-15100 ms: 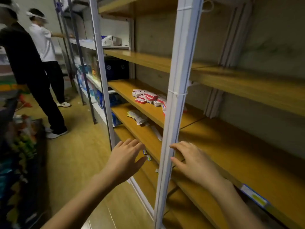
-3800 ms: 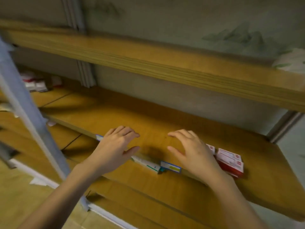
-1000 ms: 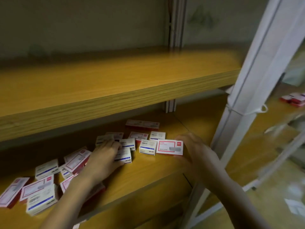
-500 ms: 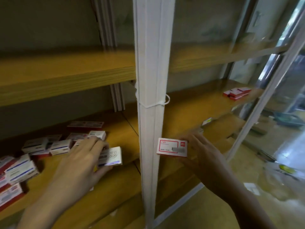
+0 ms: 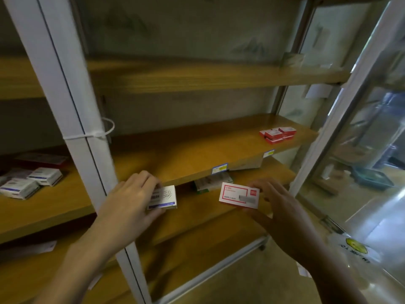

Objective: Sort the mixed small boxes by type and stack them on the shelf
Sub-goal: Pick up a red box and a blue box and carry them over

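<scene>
Carrying one box of each type past the shelf (image 5: 197,148), mid-frame.
Red stack (image 5: 277,134) sits at the board's right end; blue-striped boxes (image 5: 32,181) lie far left. My left hand (image 5: 129,205) grips the blue-edged box (image 5: 163,197), fingers wrapped round its left end. My right hand (image 5: 282,205) pinches the red-bordered box (image 5: 238,195) at its right end. Both boxes are in the air, low centre. Judged light, stiff card, smooth; best held across the short edges.

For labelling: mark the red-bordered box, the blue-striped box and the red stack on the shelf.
red-bordered box (image 5: 239,195): head view, middle of its white face.
blue-striped box (image 5: 164,197): head view, middle of its visible face.
red stack (image 5: 274,133): head view, top of the front box.
</scene>
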`<state>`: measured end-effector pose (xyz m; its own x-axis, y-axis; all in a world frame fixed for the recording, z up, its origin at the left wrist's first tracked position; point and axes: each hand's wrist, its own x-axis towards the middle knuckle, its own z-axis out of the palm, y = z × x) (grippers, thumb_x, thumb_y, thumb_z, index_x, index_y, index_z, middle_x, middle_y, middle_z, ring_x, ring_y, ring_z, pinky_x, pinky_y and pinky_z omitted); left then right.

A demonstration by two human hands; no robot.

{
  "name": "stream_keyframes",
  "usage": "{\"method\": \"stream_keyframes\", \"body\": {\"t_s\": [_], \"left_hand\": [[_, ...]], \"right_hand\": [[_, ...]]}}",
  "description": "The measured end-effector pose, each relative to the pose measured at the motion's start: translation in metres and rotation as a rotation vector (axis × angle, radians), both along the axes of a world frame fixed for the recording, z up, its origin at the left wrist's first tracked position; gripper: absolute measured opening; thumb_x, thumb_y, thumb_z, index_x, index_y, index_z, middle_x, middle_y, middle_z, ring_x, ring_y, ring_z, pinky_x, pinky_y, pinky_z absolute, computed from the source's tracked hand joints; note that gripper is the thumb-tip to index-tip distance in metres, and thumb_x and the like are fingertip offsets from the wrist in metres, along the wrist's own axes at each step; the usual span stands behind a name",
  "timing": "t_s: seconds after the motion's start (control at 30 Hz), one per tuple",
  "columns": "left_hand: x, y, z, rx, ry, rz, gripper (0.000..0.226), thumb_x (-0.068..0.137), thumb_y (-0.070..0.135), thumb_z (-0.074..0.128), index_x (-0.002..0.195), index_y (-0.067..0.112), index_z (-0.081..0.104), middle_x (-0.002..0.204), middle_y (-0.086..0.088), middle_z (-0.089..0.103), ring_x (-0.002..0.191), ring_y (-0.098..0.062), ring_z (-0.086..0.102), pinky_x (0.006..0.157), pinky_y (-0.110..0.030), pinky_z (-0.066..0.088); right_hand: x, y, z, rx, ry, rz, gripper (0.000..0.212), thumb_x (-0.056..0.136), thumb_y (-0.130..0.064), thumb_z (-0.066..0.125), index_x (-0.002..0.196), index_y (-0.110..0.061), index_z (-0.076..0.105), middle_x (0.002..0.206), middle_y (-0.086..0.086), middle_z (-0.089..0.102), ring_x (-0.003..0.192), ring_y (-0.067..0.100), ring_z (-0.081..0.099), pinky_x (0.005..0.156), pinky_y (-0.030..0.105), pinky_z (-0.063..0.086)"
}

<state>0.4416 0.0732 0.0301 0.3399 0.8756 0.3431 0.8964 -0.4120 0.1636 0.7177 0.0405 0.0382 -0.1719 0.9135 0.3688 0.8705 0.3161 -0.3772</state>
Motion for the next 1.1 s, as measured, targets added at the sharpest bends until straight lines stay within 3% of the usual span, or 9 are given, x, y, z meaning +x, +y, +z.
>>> {"method": "stream_keyframes", "body": {"t_s": [0.27,0.53,0.7,0.87,1.1], "left_hand": [[0.044,0.077,-0.015,-0.046,0.030,0.084,0.047,0.080,0.049,0.058,0.119,0.028,0.042,0.118,0.010,0.046,0.107,-0.007,0.044,0.081,-0.017,0.039],[0.051,0.162,-0.034,-0.165,-0.026,0.233,0.043,0.079,0.040,0.063,0.115,0.027,0.044,0.116,0.009,0.045,0.105,-0.006,0.043,0.078,-0.020,0.043],[0.053,0.194,-0.046,-0.252,-0.080,0.296,0.039,0.079,0.034,0.065,0.112,0.025,0.047,0.113,0.009,0.046,0.096,-0.005,0.042,0.078,-0.019,0.043],[0.063,0.205,-0.047,-0.283,-0.079,0.354,0.051,0.079,0.041,0.064,0.123,0.025,0.043,0.123,0.008,0.044,0.108,-0.012,0.047,0.086,-0.026,0.047],[0.110,0.225,-0.027,-0.164,0.046,0.374,0.052,0.083,0.052,0.051,0.127,0.026,0.042,0.125,0.009,0.047,0.119,-0.015,0.042,0.096,-0.032,0.039]], "right_hand": [[0.048,0.061,-0.013,-0.014,0.036,0.017,0.038,0.079,-0.032,0.062,0.114,-0.031,0.046,0.108,-0.018,0.047,0.097,-0.001,0.048,0.068,0.020,0.050],[0.061,0.168,-0.013,-0.028,0.043,0.204,0.044,0.079,-0.027,0.067,0.118,-0.024,0.047,0.113,-0.011,0.050,0.099,0.001,0.050,0.067,0.013,0.045],[0.065,0.226,-0.015,-0.064,0.084,0.280,0.044,0.081,-0.029,0.064,0.121,-0.024,0.047,0.117,-0.011,0.052,0.108,0.003,0.051,0.074,0.019,0.051],[0.076,0.268,-0.026,-0.122,0.077,0.308,0.046,0.082,-0.031,0.063,0.124,-0.027,0.044,0.122,-0.012,0.049,0.114,0.001,0.047,0.082,0.020,0.050],[0.118,0.312,-0.032,-0.140,0.063,0.335,0.046,0.083,-0.034,0.061,0.125,-0.030,0.042,0.123,-0.016,0.047,0.116,-0.002,0.042,0.086,0.018,0.046]]}}
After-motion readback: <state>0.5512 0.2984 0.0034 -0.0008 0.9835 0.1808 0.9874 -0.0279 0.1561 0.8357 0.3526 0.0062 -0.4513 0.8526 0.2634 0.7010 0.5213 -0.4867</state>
